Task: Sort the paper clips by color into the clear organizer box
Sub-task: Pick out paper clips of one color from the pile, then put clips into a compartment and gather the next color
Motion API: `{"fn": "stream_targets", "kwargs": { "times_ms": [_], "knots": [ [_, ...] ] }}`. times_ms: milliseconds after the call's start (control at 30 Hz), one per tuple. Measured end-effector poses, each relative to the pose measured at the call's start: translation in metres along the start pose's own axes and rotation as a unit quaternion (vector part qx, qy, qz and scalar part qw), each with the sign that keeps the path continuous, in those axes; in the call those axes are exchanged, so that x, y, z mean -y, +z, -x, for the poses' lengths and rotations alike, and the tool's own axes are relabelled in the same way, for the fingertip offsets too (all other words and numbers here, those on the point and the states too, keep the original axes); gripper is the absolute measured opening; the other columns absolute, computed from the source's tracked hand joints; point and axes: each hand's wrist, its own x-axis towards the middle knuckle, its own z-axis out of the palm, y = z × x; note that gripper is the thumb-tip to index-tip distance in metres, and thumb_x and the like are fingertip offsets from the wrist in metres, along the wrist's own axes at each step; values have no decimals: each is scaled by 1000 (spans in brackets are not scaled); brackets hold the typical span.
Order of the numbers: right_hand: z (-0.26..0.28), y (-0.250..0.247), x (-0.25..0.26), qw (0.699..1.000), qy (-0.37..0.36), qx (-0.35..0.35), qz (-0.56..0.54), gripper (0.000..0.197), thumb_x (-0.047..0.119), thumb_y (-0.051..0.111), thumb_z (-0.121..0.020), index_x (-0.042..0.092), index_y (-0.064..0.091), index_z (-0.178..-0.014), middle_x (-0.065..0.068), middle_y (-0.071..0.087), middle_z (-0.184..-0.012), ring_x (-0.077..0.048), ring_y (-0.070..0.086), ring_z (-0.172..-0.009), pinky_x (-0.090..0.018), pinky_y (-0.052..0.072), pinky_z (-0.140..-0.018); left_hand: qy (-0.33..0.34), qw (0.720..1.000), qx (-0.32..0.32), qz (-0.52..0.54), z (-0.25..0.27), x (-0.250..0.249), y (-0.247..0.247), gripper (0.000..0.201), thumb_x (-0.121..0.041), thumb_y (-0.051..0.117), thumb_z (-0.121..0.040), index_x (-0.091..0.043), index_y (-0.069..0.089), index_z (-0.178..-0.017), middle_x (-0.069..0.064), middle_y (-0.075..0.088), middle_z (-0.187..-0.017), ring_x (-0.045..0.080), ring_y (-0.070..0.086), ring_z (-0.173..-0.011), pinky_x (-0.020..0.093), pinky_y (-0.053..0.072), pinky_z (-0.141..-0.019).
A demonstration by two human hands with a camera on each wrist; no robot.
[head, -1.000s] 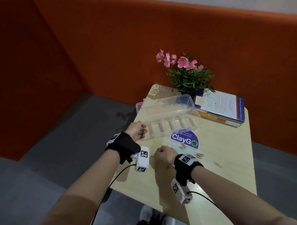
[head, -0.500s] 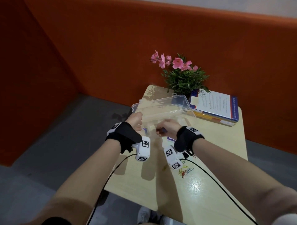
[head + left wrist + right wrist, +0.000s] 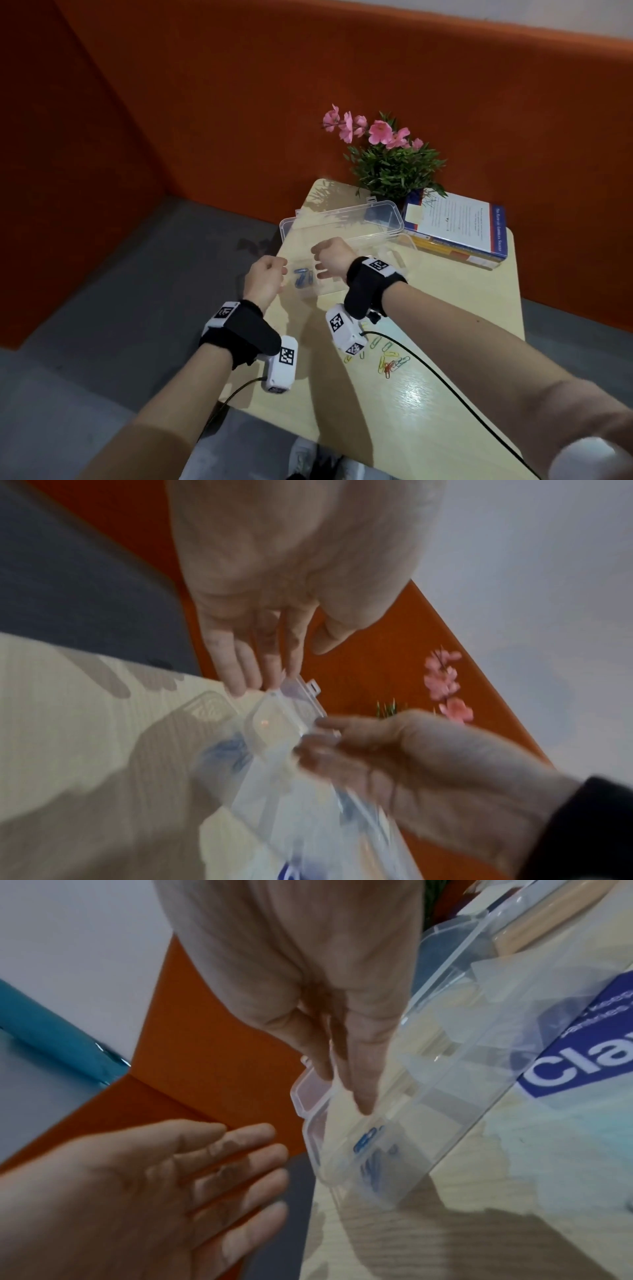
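Observation:
The clear organizer box [image 3: 342, 219] stands open on the light wooden table [image 3: 445, 308], lid tilted back. Several blue paper clips [image 3: 303, 277] lie in its leftmost compartment, also seen in the right wrist view as blue paper clips [image 3: 373, 1156]. My right hand [image 3: 320, 265] hovers over that compartment with fingers [image 3: 363, 1091] pointing down into it and nothing in them. My left hand [image 3: 281, 274] is beside the box's left end, palm open and fingers [image 3: 240, 1164] straight. Loose paper clips [image 3: 390, 361] in yellow, green, red and white lie near my right wrist.
A potted plant with pink flowers [image 3: 394, 164] and a stack of books [image 3: 459, 229] stand at the table's far side behind the box. A blue ClayGo sticker [image 3: 582, 1047] shows under the box. The table's left edge runs close to my left hand; an orange wall surrounds it.
My right hand has moved from the loose clips up to the box's left compartment, where blue clips now lie. My left hand has stayed by the box's left end.

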Motion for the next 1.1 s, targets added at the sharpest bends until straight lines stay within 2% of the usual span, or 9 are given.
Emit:
{"fn": "stream_targets", "kwargs": {
  "times_ms": [100, 200, 267, 367, 533, 667, 833, 1000, 1100],
  "knots": [
    [28, -22, -17, 994, -34, -16, -104, 21, -2, 42, -89, 3, 61, -98, -13, 60, -84, -24, 60, -76, -32, 57, -63, 115, 989, -2, -90, 25, 2, 19, 22, -24, 50, -95, -11, 66, -101, 0, 63, -93, 18, 59, -88, 31, 49, -80],
    [55, -47, -56, 992, -28, -17, -124, 12, 3, 47, -91, 7, 58, -88, -9, 57, -74, -20, 59, -62, -28, 53, -55, 200, 957, 98, -183, 45, 14, 50, 13, -19, 60, -89, -9, 67, -94, -1, 62, -81, 13, 54, -71, 23, 40, -67],
    [65, -57, -90, 995, 8, -54, -86, 7, 6, 51, -89, 8, 56, -84, -9, 57, -73, -19, 58, -57, -28, 49, -53, 233, 920, 156, -274, 47, 27, 70, 11, -15, 63, -85, -10, 68, -93, 4, 66, -87, 19, 60, -78, 25, 44, -72],
    [68, -64, -136, 987, 56, -131, 77, 7, 11, 53, -87, 9, 59, -83, -9, 62, -79, -25, 63, -62, -25, 46, -48, 241, 871, 200, -378, 41, 42, 92, 23, -9, 58, -85, -13, 64, -106, 7, 61, -111, 24, 60, -104, 37, 47, -93],
    [65, -45, -163, 964, 9, -169, 206, 14, 27, 59, -85, 16, 65, -91, -11, 67, -98, -21, 55, -80, -26, 43, -71, 259, 811, 213, -480, 30, 52, 106, 36, -9, 54, -87, -18, 53, -121, 3, 50, -125, 26, 47, -117, 41, 44, -100],
    [51, -26, -150, 953, -53, -145, 259, 24, 24, 53, -89, 23, 65, -110, -7, 53, -108, -24, 58, -90, -33, 48, -88, 262, 810, 184, -492, 26, 58, 106, 23, -16, 55, -89, -17, 56, -112, 3, 52, -118, 25, 49, -114, 40, 45, -97],
    [43, -16, -140, 928, -71, -131, 342, 27, 10, 45, -89, 10, 67, -104, -13, 52, -115, -34, 57, -103, -38, 48, -86, 297, 787, 172, -512, 30, 59, 99, 18, -19, 49, -94, -19, 58, -109, 5, 53, -112, 24, 50, -111, 39, 46, -90],
    [47, -14, -148, 909, -72, -127, 391, 22, 3, 45, -88, 3, 57, -107, -14, 51, -117, -33, 53, -108, -41, 46, -85, 310, 728, 170, -587, 31, 57, 102, 22, -11, 43, -97, -9, 56, -115, 10, 53, -119, 28, 52, -113, 40, 46, -89],
    [52, -18, -151, 911, -73, -111, 391, 23, 6, 44, -90, 2, 53, -110, -15, 50, -119, -32, 52, -108, -40, 45, -88, 299, 740, 186, -573, 30, 53, 101, 21, -10, 42, -96, -7, 55, -112, 12, 54, -117, 30, 53, -111, 40, 45, -88]
  ]
}}
